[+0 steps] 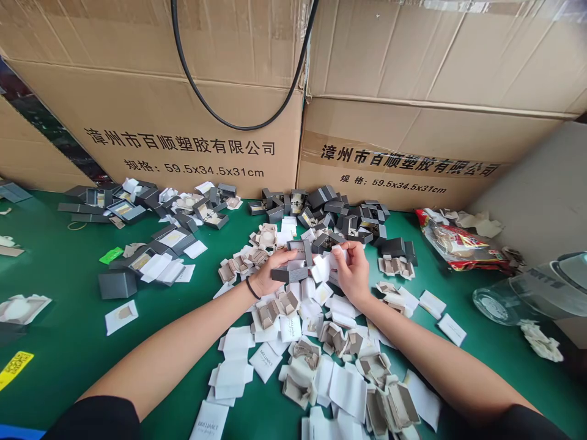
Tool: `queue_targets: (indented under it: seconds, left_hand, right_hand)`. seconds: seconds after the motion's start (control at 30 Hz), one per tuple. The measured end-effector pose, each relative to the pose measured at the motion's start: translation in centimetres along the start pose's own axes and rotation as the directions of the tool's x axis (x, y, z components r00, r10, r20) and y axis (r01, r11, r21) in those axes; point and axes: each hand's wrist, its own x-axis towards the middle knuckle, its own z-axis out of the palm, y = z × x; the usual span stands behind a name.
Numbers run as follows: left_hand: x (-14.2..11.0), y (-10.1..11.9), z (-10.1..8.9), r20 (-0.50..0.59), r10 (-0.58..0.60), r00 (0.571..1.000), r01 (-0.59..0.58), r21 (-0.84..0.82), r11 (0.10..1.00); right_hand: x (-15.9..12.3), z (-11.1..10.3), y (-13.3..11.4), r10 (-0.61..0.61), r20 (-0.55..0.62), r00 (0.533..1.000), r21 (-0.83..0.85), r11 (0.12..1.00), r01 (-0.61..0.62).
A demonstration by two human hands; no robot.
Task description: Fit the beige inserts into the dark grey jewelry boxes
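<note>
My left hand is closed around a small dark grey jewellery box, its lid open and its inside facing up. Close beside it on the right, my right hand pinches a white paper piece between thumb and fingers. Below both hands spreads a heap of white folded cards and beige cardboard inserts. Some cards, such as the one at lower left, carry printed lettering. Just beyond my hands lies a pile of dark grey boxes, several of them open.
More grey boxes lie at the left on the green table. Large cartons stand along the back, with a black cable hanging in front. At right are a red snack bag, a clear bottle and crumpled tissue.
</note>
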Motion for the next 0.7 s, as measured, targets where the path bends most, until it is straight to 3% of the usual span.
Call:
queue_targets:
  seconds: [0.13,0.3,0.57,0.7]
  left_hand:
    - [0.1,-0.2,-0.2,0.025,0.024,0.999,-0.022,-0.047,0.999]
    - [0.1,-0.2,-0.2,0.024,0.006,1.0,-0.005,-0.021,1.0]
    - [-0.1,0.2,0.8,0.012,0.017,1.0,-0.017,-0.047,0.999]
    - [0.0,0.2,0.7,-0.02,0.014,1.0,-0.015,-0.089,0.996]
  right_hand:
    - [0.5,0.1,0.7,0.058,-0.034,0.998,0.101,0.993,-0.054]
    - [0.1,0.2,0.3,0.087,0.032,0.996,0.153,0.984,-0.091]
    - [-0.3,0.2,-0.4,0.029,0.135,0.99,0.187,0.981,-0.055]
    - [-0.3,0.0,-1.0,-0.077,0.247,0.966,0.162,0.986,0.037]
